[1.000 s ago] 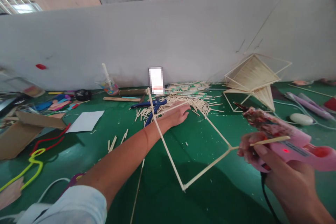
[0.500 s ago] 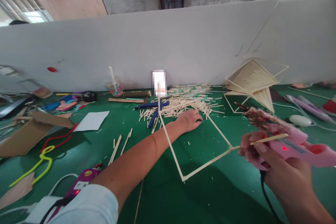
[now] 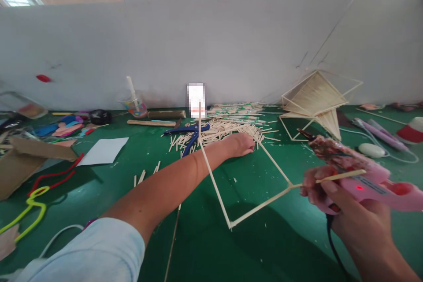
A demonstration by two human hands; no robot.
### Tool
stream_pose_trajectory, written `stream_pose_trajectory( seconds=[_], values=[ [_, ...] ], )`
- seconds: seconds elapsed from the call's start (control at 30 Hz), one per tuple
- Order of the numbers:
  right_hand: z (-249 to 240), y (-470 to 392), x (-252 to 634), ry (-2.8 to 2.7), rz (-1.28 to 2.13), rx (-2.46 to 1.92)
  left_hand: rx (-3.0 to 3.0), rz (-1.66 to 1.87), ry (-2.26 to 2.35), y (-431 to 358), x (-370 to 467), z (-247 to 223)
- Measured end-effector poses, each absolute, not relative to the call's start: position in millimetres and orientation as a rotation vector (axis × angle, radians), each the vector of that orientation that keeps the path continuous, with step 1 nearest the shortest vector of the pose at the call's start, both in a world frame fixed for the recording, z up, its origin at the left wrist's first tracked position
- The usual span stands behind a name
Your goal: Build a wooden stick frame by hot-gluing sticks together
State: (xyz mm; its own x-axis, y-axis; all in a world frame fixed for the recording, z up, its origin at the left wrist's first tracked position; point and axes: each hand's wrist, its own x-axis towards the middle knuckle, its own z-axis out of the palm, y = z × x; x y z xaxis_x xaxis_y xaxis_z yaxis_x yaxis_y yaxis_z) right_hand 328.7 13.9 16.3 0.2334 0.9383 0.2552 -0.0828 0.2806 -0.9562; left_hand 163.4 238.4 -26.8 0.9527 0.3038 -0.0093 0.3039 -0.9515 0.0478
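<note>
— Closed round the pink glue gun [image 3: 380, 196], is the right hand [image 3: 350, 211] also given something else to hold?

— Yes: 1 stick of the open, angular frame [image 3: 261, 206] is pinched between thumb and fingers, beside the gun's body. The 2 seem to be carried together so that the other hand can be used elsewhere.

— Why is the nozzle [image 3: 306, 134] turned away?

— It is pointed towards the far side, apart from the frame, probably so that the sticks are not smeared or scorched. The frame is held out over the green table [image 3: 211, 255]; whether the surface is touched by its near corner cannot be told.

— And what is gripped by the left hand [image 3: 243, 144]?

— That cannot be told: the fingers are curled, and nothing is clearly shown between them. The hand is placed at the near edge of the loose stick pile [image 3: 220, 130], where short lengths are presumably gathered to be within reach.

— What is found beyond?

— A blue-handled tool [image 3: 185, 130] is laid at the pile's left, perhaps for handiness. Farther right, a stick structure [image 3: 315, 97] is set near the partition [image 3: 158, 48], likely to be out of the way. By the partition, a white rectangle [image 3: 193, 97] is stood upright; its face is blurred, so its purpose cannot be told.
</note>
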Motion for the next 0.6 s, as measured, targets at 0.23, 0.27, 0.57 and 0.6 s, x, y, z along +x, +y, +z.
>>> stream_pose_trajectory(
  seconds=[0.23,0.27,0.57,0.6],
  values=[
    [21,14,325,-1.109,0.895,-1.009,3.109,0.026,0.425,230,159,-30],
    [21,14,324,-1.103,0.896,-1.011,3.109,0.034,0.429,230,159,-30],
    [17,13,327,-1.076,0.908,-1.054,2.947,0.149,0.592,231,154,-25],
    [17,14,327,-1.078,0.902,-1.052,2.912,0.168,0.649,230,152,-25]
  ],
)
